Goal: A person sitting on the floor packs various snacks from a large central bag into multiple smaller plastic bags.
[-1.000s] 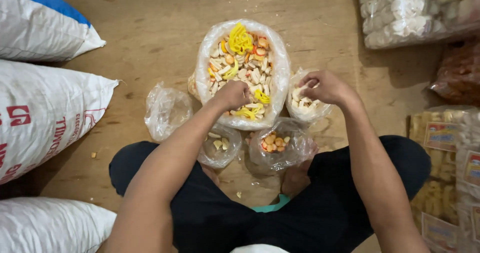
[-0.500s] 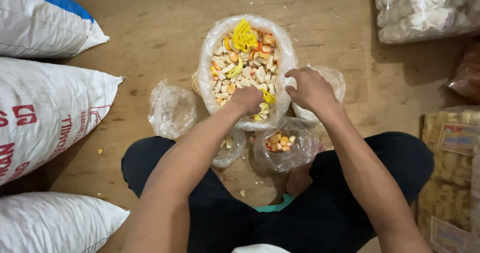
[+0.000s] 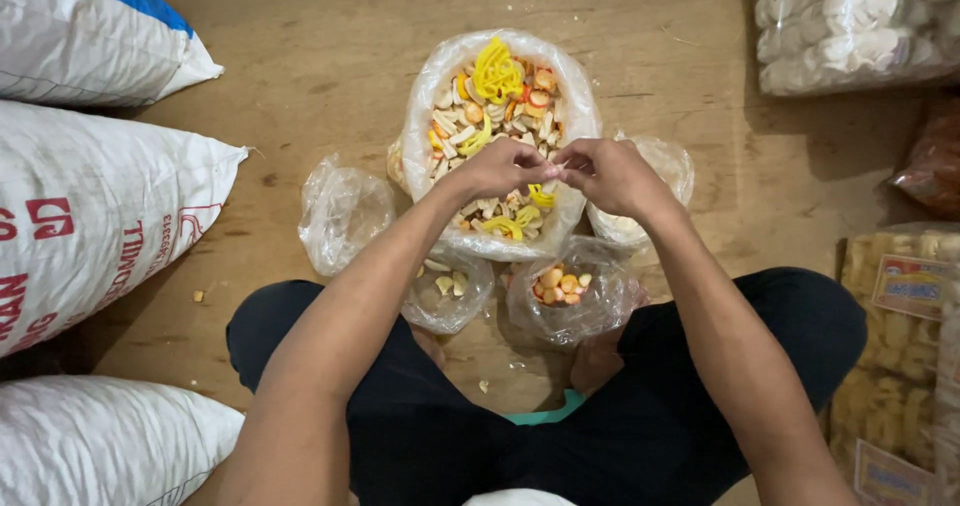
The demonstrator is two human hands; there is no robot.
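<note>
While both hands met over it, one large clear bag of mixed crackers (image 3: pixel 497 96) stood open on the wooden floor (image 3: pixel 300 56), its long axis running away from the person, mouth upward. The left hand (image 3: pixel 497 166) and right hand (image 3: pixel 607 174) hovered above its near half, fingertips pinched together on a small pale piece too tiny to make out. Four smaller clear bags ringed it: a nearly empty one (image 3: pixel 343 211) to the left, one with pale pieces (image 3: pixel 447 288), one with round orange pieces (image 3: pixel 563 291), and one (image 3: pixel 655 176) behind the right hand. Three white sacks (image 3: pixel 90 206) lay on the left.
</note>
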